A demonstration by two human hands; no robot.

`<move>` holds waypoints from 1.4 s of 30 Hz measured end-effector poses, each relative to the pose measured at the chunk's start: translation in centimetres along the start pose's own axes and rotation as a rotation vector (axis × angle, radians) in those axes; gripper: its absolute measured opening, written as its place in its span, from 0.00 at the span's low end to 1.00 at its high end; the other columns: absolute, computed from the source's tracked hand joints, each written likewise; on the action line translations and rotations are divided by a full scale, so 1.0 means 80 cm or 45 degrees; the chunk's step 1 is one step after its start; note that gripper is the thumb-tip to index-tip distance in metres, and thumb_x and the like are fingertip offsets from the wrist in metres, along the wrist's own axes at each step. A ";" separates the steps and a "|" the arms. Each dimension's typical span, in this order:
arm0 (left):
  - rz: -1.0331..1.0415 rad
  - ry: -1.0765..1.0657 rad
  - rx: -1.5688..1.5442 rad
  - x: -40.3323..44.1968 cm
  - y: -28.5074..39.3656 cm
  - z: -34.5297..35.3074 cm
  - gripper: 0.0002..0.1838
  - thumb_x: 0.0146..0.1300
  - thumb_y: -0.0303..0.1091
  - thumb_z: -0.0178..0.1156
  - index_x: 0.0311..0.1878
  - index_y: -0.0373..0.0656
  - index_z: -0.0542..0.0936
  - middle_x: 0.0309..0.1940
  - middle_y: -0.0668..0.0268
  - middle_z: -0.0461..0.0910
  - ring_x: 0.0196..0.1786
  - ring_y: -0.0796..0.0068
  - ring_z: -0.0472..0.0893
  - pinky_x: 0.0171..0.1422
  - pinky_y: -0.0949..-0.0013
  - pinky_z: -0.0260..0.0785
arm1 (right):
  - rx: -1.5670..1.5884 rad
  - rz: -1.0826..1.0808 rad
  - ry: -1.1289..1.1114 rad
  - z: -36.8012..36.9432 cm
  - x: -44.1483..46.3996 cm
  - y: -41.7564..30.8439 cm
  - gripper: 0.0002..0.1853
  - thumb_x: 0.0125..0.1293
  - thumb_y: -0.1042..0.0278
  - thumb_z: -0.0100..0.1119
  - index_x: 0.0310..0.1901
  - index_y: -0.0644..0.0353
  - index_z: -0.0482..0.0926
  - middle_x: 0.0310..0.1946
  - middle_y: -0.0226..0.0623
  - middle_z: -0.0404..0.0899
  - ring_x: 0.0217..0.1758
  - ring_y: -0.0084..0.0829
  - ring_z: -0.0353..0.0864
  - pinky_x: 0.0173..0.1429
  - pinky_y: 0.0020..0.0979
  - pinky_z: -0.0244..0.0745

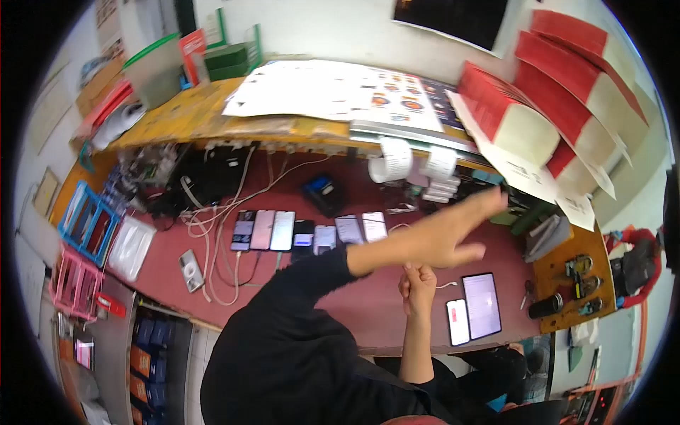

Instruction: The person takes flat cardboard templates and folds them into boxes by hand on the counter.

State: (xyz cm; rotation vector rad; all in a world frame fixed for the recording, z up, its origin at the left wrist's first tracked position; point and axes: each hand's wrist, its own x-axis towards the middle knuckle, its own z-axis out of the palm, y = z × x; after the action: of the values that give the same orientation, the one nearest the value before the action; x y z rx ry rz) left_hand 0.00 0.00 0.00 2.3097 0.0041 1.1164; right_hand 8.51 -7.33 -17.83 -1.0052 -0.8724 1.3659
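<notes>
My left hand [453, 230] reaches across to the right above the table, fingers stretched out and thumb apart, with nothing visible in it. Just below it, my right hand [419, 287] is closed, fingers curled together; whatever it may hold is hidden. A white cable end [448, 285] lies to the right of that hand. Farther right, a tablet [482, 304] with a lit screen lies beside a smaller phone [458, 322]. Left of my hands, several phones [282, 231] lie in a row, most with lit screens.
White cables [212, 219] tangle on the left of the red tabletop [354, 312], near a lone phone [190, 270]. A black device [322, 195] sits at the back. A shelf [184, 117] carries papers and red-covered books [503, 113]. Paper rolls [393, 161] hang from it.
</notes>
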 end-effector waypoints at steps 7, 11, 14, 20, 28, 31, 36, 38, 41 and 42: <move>-0.008 0.059 0.255 -0.228 0.092 -0.063 0.31 0.54 0.26 0.63 0.63 0.39 0.69 0.63 0.53 0.69 0.68 0.55 0.67 0.69 0.55 0.59 | -1.036 -1.235 0.127 0.203 0.031 -0.048 0.07 0.58 0.75 0.63 0.39 0.61 0.81 0.30 0.36 0.79 0.35 0.33 0.78 0.40 0.31 0.73; -0.123 0.541 0.391 -0.296 0.150 -0.148 0.21 0.53 0.24 0.63 0.53 0.39 0.77 0.50 0.57 0.80 0.54 0.59 0.79 0.58 0.60 0.70 | -1.515 -1.658 -0.071 0.354 0.151 -0.129 0.15 0.56 0.72 0.64 0.46 0.59 0.79 0.42 0.43 0.77 0.47 0.44 0.77 0.49 0.39 0.74; -0.309 0.660 0.535 -0.360 0.188 -0.207 0.18 0.53 0.22 0.63 0.49 0.38 0.79 0.43 0.58 0.83 0.46 0.60 0.82 0.50 0.64 0.73 | -2.139 -1.775 -0.005 0.408 0.275 -0.128 0.31 0.54 0.64 0.63 0.62 0.53 0.70 0.48 0.47 0.77 0.50 0.47 0.77 0.53 0.42 0.75; -0.736 0.836 0.662 -0.521 0.253 -0.292 0.14 0.55 0.21 0.61 0.47 0.34 0.79 0.34 0.59 0.85 0.39 0.67 0.84 0.46 0.69 0.74 | -2.681 -0.803 -0.378 0.460 0.322 -0.173 0.41 0.45 0.60 0.64 0.66 0.57 0.66 0.42 0.50 0.81 0.48 0.45 0.81 0.54 0.41 0.77; -0.980 1.205 0.833 -0.643 0.315 -0.327 0.10 0.57 0.21 0.60 0.43 0.36 0.81 0.33 0.60 0.85 0.38 0.69 0.84 0.47 0.69 0.73 | -3.029 -0.905 -0.325 0.475 0.342 -0.180 0.21 0.47 0.64 0.60 0.46 0.60 0.78 0.35 0.51 0.82 0.41 0.50 0.82 0.47 0.43 0.78; -1.060 1.315 0.819 -0.671 0.326 -0.327 0.09 0.58 0.22 0.60 0.43 0.36 0.81 0.33 0.59 0.85 0.39 0.70 0.84 0.47 0.69 0.73 | -2.968 -1.138 -0.056 0.469 0.350 -0.182 0.11 0.53 0.70 0.55 0.39 0.60 0.79 0.32 0.49 0.82 0.39 0.48 0.83 0.44 0.43 0.78; -1.137 1.339 0.750 -0.684 0.328 -0.336 0.10 0.60 0.23 0.59 0.46 0.34 0.79 0.34 0.60 0.85 0.42 0.73 0.82 0.50 0.70 0.70 | -2.984 -1.401 0.094 0.438 0.398 -0.195 0.09 0.58 0.73 0.51 0.38 0.57 0.80 0.31 0.44 0.83 0.36 0.46 0.84 0.41 0.42 0.79; -1.107 1.424 0.553 -0.682 0.322 -0.341 0.12 0.61 0.23 0.58 0.48 0.34 0.78 0.35 0.60 0.84 0.43 0.72 0.82 0.52 0.70 0.70 | -2.701 -1.590 0.318 0.466 0.342 -0.228 0.08 0.60 0.69 0.51 0.36 0.55 0.81 0.31 0.45 0.83 0.34 0.48 0.83 0.39 0.43 0.79; -0.997 1.364 0.210 -0.689 0.300 -0.362 0.23 0.61 0.25 0.58 0.60 0.35 0.69 0.50 0.57 0.78 0.51 0.68 0.79 0.58 0.67 0.67 | -2.106 -1.996 0.574 0.477 0.213 -0.268 0.07 0.62 0.64 0.61 0.34 0.58 0.82 0.28 0.41 0.83 0.31 0.42 0.84 0.37 0.38 0.78; -0.942 1.368 0.151 -0.679 0.289 -0.372 0.26 0.61 0.26 0.59 0.63 0.36 0.66 0.54 0.56 0.75 0.53 0.67 0.78 0.60 0.66 0.66 | -1.607 -2.035 0.498 0.474 0.166 -0.272 0.07 0.59 0.67 0.65 0.34 0.60 0.82 0.27 0.36 0.83 0.30 0.35 0.83 0.37 0.34 0.78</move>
State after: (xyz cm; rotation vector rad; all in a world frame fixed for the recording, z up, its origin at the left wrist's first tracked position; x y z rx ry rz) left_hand -62.34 -17.86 -13.12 1.2910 1.2171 1.7455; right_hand -18.66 9.41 14.92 -0.8864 -1.6490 -0.8445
